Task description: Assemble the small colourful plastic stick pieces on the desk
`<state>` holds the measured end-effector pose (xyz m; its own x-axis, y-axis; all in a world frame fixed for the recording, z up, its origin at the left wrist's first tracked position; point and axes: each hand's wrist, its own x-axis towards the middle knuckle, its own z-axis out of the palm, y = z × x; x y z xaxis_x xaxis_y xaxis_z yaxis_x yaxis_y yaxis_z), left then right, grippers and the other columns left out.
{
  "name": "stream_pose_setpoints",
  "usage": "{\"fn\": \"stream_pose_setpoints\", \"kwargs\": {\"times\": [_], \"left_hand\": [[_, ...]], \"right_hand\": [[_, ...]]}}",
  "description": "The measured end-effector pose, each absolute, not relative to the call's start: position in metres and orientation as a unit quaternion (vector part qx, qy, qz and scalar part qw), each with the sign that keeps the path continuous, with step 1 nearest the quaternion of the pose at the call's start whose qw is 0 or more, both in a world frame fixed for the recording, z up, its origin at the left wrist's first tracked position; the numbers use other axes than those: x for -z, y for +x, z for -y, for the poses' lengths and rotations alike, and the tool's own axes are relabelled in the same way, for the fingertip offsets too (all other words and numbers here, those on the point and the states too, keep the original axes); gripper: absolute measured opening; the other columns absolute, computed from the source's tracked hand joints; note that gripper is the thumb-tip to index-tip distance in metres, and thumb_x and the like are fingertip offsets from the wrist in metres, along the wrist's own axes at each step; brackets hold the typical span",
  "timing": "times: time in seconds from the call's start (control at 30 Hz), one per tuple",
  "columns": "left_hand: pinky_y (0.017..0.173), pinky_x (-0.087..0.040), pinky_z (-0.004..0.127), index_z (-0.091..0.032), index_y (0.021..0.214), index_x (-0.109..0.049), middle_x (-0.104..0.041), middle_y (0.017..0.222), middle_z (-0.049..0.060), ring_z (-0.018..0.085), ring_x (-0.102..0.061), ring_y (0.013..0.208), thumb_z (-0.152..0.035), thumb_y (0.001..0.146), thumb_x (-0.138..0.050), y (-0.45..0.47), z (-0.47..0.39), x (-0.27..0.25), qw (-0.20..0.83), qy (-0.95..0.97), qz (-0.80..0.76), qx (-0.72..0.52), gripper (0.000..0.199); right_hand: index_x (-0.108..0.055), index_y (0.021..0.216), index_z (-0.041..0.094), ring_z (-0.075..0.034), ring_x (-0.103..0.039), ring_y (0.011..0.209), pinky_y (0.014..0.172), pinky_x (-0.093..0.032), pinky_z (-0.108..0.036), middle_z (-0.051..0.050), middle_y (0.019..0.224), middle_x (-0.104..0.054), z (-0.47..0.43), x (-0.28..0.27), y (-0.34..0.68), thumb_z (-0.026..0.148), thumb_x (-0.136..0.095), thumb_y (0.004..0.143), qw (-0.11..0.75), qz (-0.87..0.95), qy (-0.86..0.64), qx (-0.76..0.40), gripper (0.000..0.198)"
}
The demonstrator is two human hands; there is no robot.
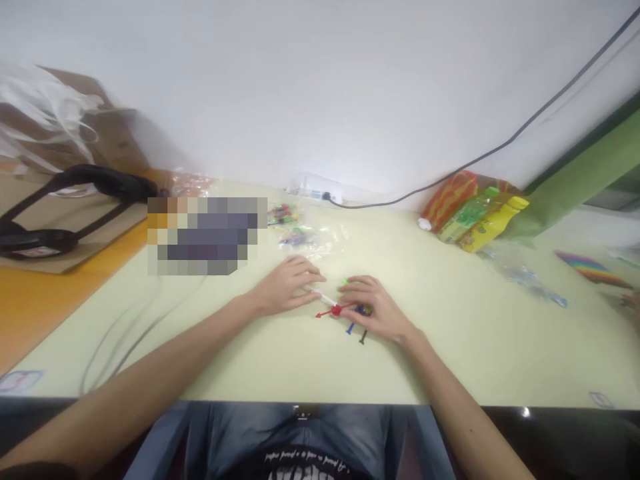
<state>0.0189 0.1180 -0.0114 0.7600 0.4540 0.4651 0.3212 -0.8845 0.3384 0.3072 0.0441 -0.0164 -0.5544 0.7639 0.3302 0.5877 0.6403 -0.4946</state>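
Note:
My left hand is above the pale table, its thumb and fingers closed on a thin white stick. The stick's other end meets the round middle of a red plastic piece that has an arrow-like tip. My right hand curls around the right side of the red piece, thumb against it. Under and beside the right fingers are a blue plastic piece, a black one and a bit of bright green plastic. The right palm hides part of these pieces.
Behind my hands lie small coloured parts and a clear plastic bag. A blurred-out dark object is at left, near black headphones. Bottles and a crumpled clear wrapper lie right. A cable runs along the wall.

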Motion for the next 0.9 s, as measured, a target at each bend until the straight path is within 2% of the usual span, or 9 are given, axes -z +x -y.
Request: {"fn": "stream_pose_setpoints", "kwargs": {"times": [0.17,0.3,0.43,0.53,0.63,0.73,0.9], "left_hand": [[0.096,-0.047,0.042,-0.027,0.108,-0.078,-0.076,0.103,0.008,0.024,-0.066,0.102,-0.036,0.103,-0.063,0.018,-0.116,0.017,0.113,0.938,-0.186,-0.270,0.019],[0.088,-0.050,0.037,-0.024,0.104,-0.078,-0.075,0.098,0.008,0.022,-0.068,0.095,-0.034,0.103,-0.062,0.019,-0.118,0.020,0.140,0.926,-0.193,-0.292,0.019],[0.088,-0.053,0.035,-0.021,0.103,-0.076,-0.073,0.101,0.008,0.021,-0.069,0.095,-0.032,0.106,-0.056,0.018,-0.119,0.018,0.160,0.914,-0.220,-0.301,0.023],[0.090,-0.055,0.035,-0.021,0.106,-0.074,-0.072,0.106,0.009,0.022,-0.069,0.098,-0.033,0.106,-0.054,0.015,-0.121,0.017,0.179,0.894,-0.249,-0.327,0.023],[0.091,-0.056,0.037,-0.021,0.107,-0.072,-0.074,0.107,0.009,0.023,-0.070,0.099,-0.034,0.106,-0.053,0.011,-0.125,0.015,0.187,0.876,-0.279,-0.346,0.023],[0.090,-0.056,0.037,-0.022,0.102,-0.073,-0.076,0.103,0.008,0.022,-0.071,0.095,-0.039,0.104,-0.058,0.011,-0.126,0.014,0.206,0.863,-0.297,-0.353,0.023],[0.085,-0.058,0.034,-0.021,0.098,-0.072,-0.076,0.097,0.006,0.020,-0.072,0.090,-0.048,0.097,-0.069,0.025,-0.119,0.012,0.280,0.809,-0.330,-0.397,0.027]], "right_hand": [[-0.077,0.113,0.027,-0.034,-0.054,0.136,0.112,-0.045,-0.060,-0.012,0.146,-0.063,-0.044,0.023,0.306,0.045,-0.063,0.101,0.331,0.841,-0.419,-0.087,0.025],[-0.075,0.100,0.027,-0.030,-0.061,0.116,0.102,-0.049,-0.054,-0.011,0.122,-0.071,-0.056,0.015,0.301,0.038,-0.053,0.106,0.378,0.805,-0.455,-0.044,0.025],[-0.072,0.097,0.025,-0.025,-0.062,0.099,0.094,-0.044,-0.047,-0.007,0.102,-0.075,-0.077,-0.007,0.281,0.040,-0.054,0.107,0.331,0.844,-0.421,-0.038,0.025],[-0.072,0.104,0.023,-0.025,-0.060,0.098,0.092,-0.040,-0.045,-0.007,0.099,-0.075,-0.089,-0.018,0.258,0.045,-0.056,0.106,0.258,0.893,-0.369,-0.002,0.026],[-0.071,0.104,0.021,-0.027,-0.057,0.098,0.091,-0.037,-0.044,-0.010,0.095,-0.073,-0.093,-0.016,0.238,0.040,-0.049,0.110,0.202,0.909,-0.359,0.059,0.030],[-0.070,0.100,0.020,-0.026,-0.056,0.096,0.090,-0.035,-0.042,-0.010,0.091,-0.071,-0.089,-0.007,0.233,0.031,-0.042,0.112,0.197,0.899,-0.384,0.074,0.032],[-0.066,0.091,0.021,-0.025,-0.057,0.092,0.095,-0.036,-0.041,-0.009,0.086,-0.071,-0.081,0.003,0.242,0.023,-0.041,0.111,0.240,0.874,-0.417,0.067,0.032]]}}
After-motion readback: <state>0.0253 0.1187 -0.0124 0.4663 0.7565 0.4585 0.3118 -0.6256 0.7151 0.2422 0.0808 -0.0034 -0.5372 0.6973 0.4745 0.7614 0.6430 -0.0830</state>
